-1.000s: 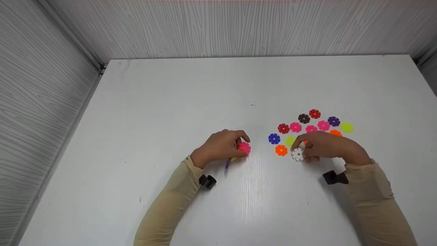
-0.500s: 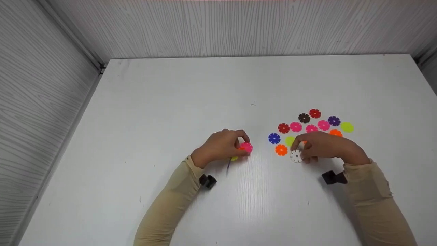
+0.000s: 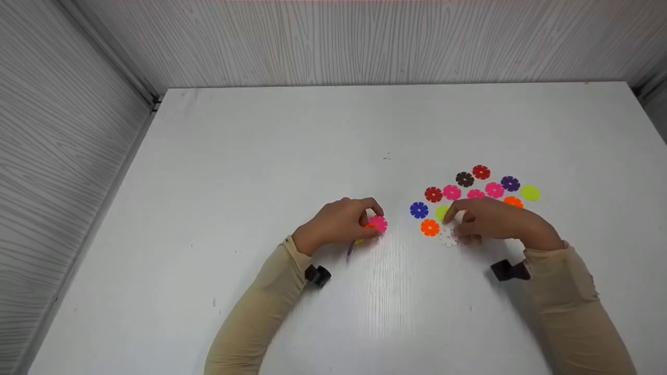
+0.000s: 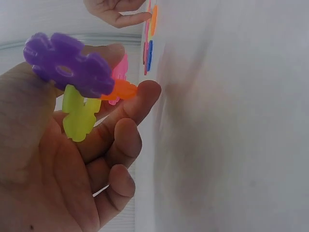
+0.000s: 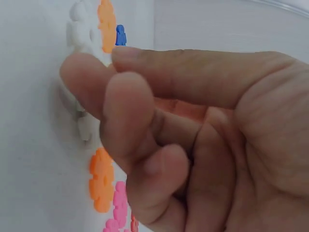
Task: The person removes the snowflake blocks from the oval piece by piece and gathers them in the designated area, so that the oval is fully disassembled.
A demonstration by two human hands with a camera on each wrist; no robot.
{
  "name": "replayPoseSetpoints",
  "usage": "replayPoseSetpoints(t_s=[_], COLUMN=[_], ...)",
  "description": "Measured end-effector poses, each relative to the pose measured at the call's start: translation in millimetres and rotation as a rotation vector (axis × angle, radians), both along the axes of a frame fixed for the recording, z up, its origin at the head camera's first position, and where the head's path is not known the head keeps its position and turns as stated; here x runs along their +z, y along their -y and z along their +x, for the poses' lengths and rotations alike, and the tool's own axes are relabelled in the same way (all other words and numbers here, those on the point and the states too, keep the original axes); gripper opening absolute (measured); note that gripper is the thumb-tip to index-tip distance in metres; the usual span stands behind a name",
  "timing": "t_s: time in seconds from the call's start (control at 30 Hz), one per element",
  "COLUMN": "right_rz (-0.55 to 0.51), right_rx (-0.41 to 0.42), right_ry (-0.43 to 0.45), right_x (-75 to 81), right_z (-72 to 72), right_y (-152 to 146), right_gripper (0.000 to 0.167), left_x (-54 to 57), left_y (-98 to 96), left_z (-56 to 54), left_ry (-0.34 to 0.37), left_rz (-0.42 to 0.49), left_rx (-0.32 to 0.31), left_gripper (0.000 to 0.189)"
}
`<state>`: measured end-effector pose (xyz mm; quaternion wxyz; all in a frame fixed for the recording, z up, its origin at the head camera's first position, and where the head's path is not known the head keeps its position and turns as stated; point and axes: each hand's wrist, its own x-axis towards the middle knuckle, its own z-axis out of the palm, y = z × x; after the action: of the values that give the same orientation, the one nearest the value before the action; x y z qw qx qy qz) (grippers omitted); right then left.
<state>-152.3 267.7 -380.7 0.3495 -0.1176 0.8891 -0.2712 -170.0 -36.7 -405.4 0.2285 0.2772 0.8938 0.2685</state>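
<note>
In the left wrist view, my left hand (image 4: 63, 169) pinches a joined cluster of notched plastic discs. A purple disc (image 4: 91, 79), a yellow-green disc (image 4: 79, 121) and an orange disc (image 4: 124, 90) slot together, with a pink disc (image 3: 379, 224) at the far end. My right hand (image 3: 492, 221) hovers low over the table, its fingers loosely bent. Beside its fingertips a white notched disc (image 3: 447, 238) lies on the tabletop; in the right wrist view, fingers partly cover this white disc (image 5: 79, 29). Whether a fingertip touches it, I cannot tell.
Around and beyond my right hand several loose discs lie flat, among them a blue disc (image 3: 419, 210), an orange disc (image 3: 430, 227), a brown disc (image 3: 465, 179) and a yellow disc (image 3: 530, 192). The white table (image 3: 260, 130) meets wood-grain panels (image 3: 365, 41) behind.
The white disc, earlier at my right fingertips, has shifted slightly left and now lies on the table. The cluster in my left hand has turned a little, its pink disc edging right.
</note>
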Motion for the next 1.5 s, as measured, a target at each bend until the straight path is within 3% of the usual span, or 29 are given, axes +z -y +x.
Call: replayPoseSetpoints(t_s=[0.33, 0.53, 0.73, 0.97, 1.23, 1.5], right_rz=[0.007, -0.025, -0.086, -0.109, -0.09, -0.096], right_rx=[-0.035, -0.048, -0.062, -0.02, 0.074, 0.105], right_ry=[-0.128, -0.227, -0.255, -0.297, -0.357, -0.397], right_x=[11.4, 9.0, 4.1, 1.7, 1.1, -5.8], right_z=[1.3, 2.0, 4.7, 10.8, 20.1, 24.3], right_y=[-7, 0, 15, 35, 56, 67], right_gripper=[0.028, 0.028, 0.03, 0.037, 0.043, 0.048], left_x=[3.2, 1.9, 0.5, -0.3, -0.5, 0.1], left_y=[0.3, -2.4, -7.2, -13.2, -16.6, -17.2], left_z=[0.3, 1.2, 3.6, 5.5, 8.8, 10.4], left_ry=[-0.002, -0.005, 0.032, 0.035, 0.02, 0.003], left_rz=[0.026, 0.053, 0.089, 0.061, 0.077, 0.102], left_rx=[0.008, 0.023, 0.049, 0.074, 0.045, 0.044], left_gripper=[0.034, 0.035, 0.037, 0.037, 0.036, 0.036])
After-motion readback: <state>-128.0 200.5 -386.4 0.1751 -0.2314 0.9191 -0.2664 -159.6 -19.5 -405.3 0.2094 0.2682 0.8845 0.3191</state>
